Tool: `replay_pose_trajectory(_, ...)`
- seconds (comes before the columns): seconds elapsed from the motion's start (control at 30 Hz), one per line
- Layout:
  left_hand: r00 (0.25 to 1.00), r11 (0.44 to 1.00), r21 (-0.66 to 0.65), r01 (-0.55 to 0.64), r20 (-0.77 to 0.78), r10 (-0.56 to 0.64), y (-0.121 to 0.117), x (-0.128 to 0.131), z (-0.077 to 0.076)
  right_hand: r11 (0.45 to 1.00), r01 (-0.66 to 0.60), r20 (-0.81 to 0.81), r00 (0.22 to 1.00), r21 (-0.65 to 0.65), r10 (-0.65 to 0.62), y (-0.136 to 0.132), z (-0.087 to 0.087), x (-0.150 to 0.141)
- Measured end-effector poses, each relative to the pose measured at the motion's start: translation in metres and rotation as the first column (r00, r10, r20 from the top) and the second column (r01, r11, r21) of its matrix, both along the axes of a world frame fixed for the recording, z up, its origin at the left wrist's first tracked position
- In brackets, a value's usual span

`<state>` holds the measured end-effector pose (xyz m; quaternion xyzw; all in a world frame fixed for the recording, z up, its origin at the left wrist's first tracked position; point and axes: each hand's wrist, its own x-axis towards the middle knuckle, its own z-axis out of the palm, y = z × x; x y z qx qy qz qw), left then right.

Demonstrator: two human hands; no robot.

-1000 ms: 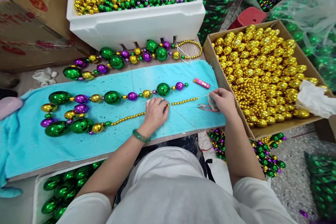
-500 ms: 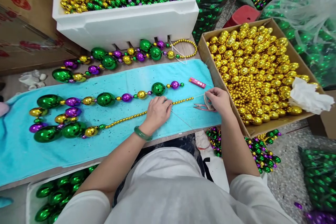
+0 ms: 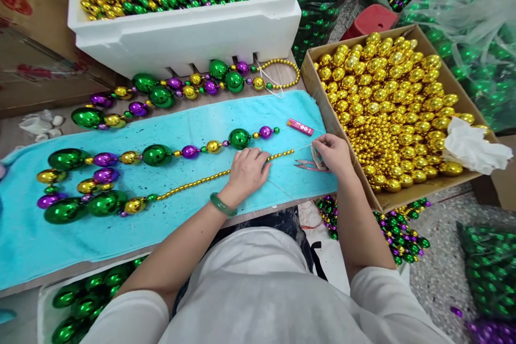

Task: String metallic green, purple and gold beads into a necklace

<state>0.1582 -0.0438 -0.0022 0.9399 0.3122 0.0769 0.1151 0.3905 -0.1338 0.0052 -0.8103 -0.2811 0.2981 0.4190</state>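
A long strand of green, purple and gold beads [image 3: 158, 155] lies bent into a U on a turquoise towel [image 3: 161, 236]. Its lower arm runs into a row of small gold beads [image 3: 193, 183]. My left hand [image 3: 248, 172] is curled over this row, hiding part of it. To the right, my right hand [image 3: 334, 155] pinches the pale thread [image 3: 302, 147] leading from the last gold bead. Small snips [image 3: 305, 164] with pinkish handles lie by its fingers, partly covered. Beyond them rests a pink lighter-like object [image 3: 300, 127].
Another beaded strand [image 3: 161, 97] lies behind the towel, before a white foam box [image 3: 189, 35] of small beads. A cardboard box [image 3: 342, 129] of gold beads borders the right side. Green balls [image 3: 86, 303] fill a container below left. A red stool [image 3: 373, 20] stands behind.
The view has shifted a little, so the scene sits further left. My left hand has slid right along the gold beads, leaving fewer showing beyond it. My right hand keeps its pinch.
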Motion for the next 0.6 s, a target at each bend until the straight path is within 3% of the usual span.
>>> replay_pose_trajectory(0.33,0.998,0.999,0.01,-0.033,-0.058,0.034,0.0,-0.005,0.001,1.0,-0.024,0.03,0.999,0.003,0.024,-0.001,-0.004,0.003)
replay_pose_trajectory(0.6,1.0,0.999,0.032,0.022,-0.021,-0.021,-0.001,0.022,0.001,0.999,-0.039,0.025,0.999,0.007,0.039,-0.002,-0.006,0.004)
